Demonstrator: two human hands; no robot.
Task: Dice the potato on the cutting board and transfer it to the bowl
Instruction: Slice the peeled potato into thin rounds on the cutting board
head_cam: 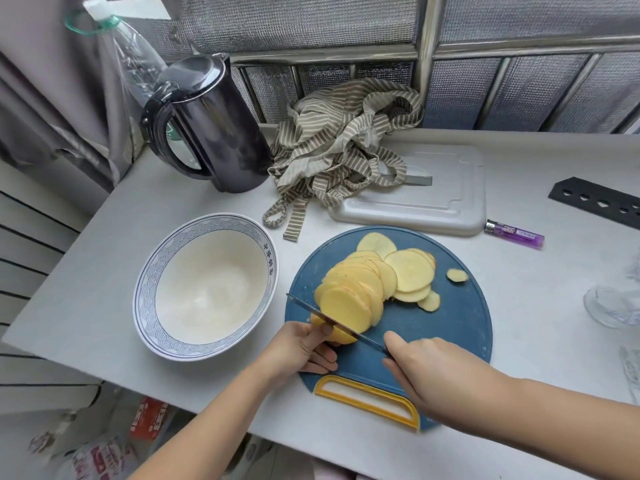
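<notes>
1. A round blue cutting board (pixel 450 327) lies on the pale worktop (pixel 121 237), with its yellow handle (pixel 367 400) toward the person.
2. The potato (pixel 346 311) sits on the board, mostly cut into thin round slices (pixel 408 275) that overlap in a row running to the far right. Two small end bits lie just beside them.
3. The left hand (pixel 304 348) holds the uncut end of the potato at the board's near left, fingers curled on it.
4. The right hand (pixel 433 372) is clamped round the knife (pixel 304 305), hiding the handle. The blade runs diagonally across the potato, between the nearest slice and the held end.
5. The hands are apart, one on each side of the cut.
6. The bowl (pixel 145 289), with a blue-patterned rim, stands just left of the board.
7. Behind are a black kettle (pixel 214 126), a striped cloth (pixel 343 140) partly over a white tray (pixel 433 202), and a purple lighter (pixel 516 233).
</notes>
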